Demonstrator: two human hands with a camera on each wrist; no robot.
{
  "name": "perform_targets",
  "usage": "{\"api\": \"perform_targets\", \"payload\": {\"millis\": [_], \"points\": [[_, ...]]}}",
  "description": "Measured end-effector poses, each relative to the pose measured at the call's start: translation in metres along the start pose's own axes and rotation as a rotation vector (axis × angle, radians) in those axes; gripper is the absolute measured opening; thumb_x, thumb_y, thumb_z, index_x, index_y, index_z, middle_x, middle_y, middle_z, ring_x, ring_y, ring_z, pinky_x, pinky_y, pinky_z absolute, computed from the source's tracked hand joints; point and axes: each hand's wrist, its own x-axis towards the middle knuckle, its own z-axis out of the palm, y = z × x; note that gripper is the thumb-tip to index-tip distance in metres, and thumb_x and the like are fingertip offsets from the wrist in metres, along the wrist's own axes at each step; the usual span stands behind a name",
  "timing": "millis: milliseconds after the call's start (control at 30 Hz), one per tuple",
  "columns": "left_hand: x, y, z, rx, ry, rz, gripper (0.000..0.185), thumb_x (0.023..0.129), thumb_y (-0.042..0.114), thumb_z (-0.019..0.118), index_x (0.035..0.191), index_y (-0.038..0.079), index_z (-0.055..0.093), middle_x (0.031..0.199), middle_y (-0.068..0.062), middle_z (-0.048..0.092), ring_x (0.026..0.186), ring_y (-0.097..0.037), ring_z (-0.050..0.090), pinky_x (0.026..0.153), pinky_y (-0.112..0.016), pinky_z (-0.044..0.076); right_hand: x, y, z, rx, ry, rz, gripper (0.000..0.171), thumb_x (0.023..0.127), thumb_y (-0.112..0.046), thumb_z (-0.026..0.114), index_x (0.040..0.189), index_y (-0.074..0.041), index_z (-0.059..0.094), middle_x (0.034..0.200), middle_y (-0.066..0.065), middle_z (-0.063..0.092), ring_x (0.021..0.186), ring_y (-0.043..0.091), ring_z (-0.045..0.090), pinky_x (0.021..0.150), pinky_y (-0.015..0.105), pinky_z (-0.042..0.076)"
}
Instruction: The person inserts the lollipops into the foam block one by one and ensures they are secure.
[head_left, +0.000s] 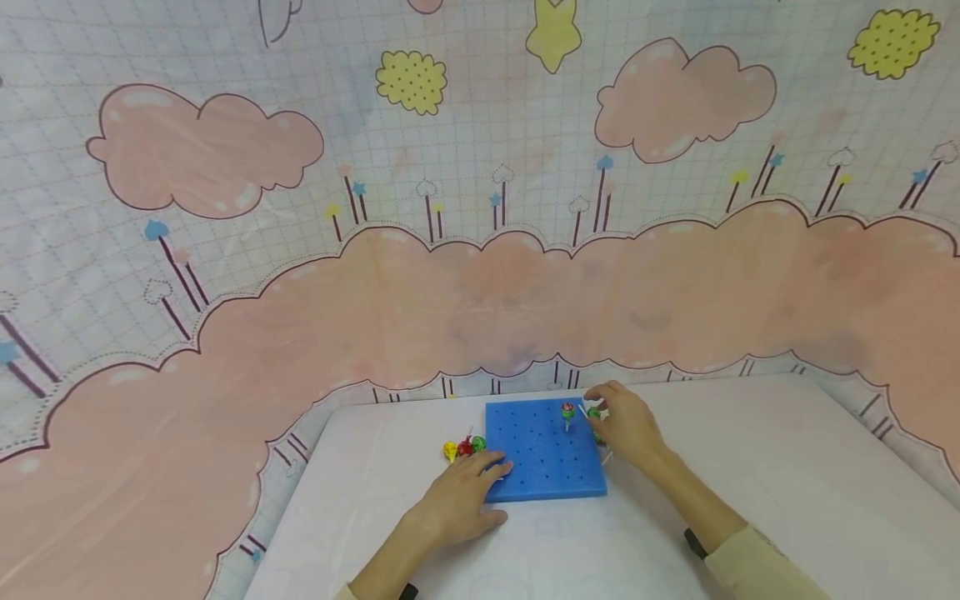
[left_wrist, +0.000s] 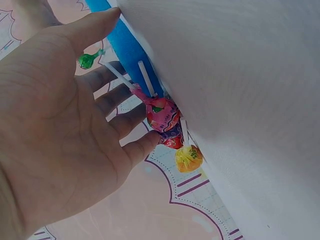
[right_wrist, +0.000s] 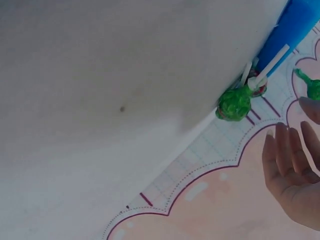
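A blue board (head_left: 536,454) dotted with small holes lies on the table. One red-and-green lollipop (head_left: 567,411) stands upright in it near its far right corner. My left hand (head_left: 459,498) lies with loose fingers over the board's left edge. Beyond those fingers are a yellow lollipop (head_left: 450,451), a red lollipop (head_left: 466,447) and a green one (head_left: 479,443). In the left wrist view a pink lollipop (left_wrist: 162,114) is close to the fingers. My right hand (head_left: 628,427) hovers at the board's right edge, fingers bent and apart, beside green lollipops (right_wrist: 234,105), with nothing visible in its grasp.
The white table (head_left: 712,442) extends around the board. Behind it hangs a patterned cloth (head_left: 487,308) with pink clouds. White lollipop sticks (right_wrist: 272,65) angle up by the board's right side, and another stick (left_wrist: 146,77) leans by its left side.
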Motion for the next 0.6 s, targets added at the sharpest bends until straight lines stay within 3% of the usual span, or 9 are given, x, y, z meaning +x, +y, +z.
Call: {"api": "perform_targets", "payload": {"millis": [267, 600], "points": [[0.005, -0.006, -0.003, 0.003, -0.007, 0.007, 0.068, 0.096, 0.047, 0.073, 0.155, 0.021, 0.052, 0.162, -0.002, 0.045, 0.151, -0.026, 0.039, 0.123, -0.051, 0.034, 0.005, 0.013, -0.003, -0.059, 0.007, 0.052, 0.029, 0.089, -0.01, 0.082, 0.116, -0.004, 0.073, 0.121, 0.016, 0.068, 0.102, 0.034, 0.071, 0.079, 0.047, 0.063], [0.011, -0.016, -0.005, 0.004, -0.01, 0.014, 0.068, 0.096, 0.047, 0.073, 0.155, 0.021, 0.052, 0.162, -0.003, 0.045, 0.152, -0.027, 0.038, 0.123, -0.051, 0.033, 0.009, 0.021, -0.007, -0.089, -0.023, 0.122, 0.027, 0.086, -0.013, 0.082, 0.11, -0.001, 0.075, 0.107, 0.016, 0.068, 0.092, 0.032, 0.069, 0.069, 0.043, 0.061]]}}
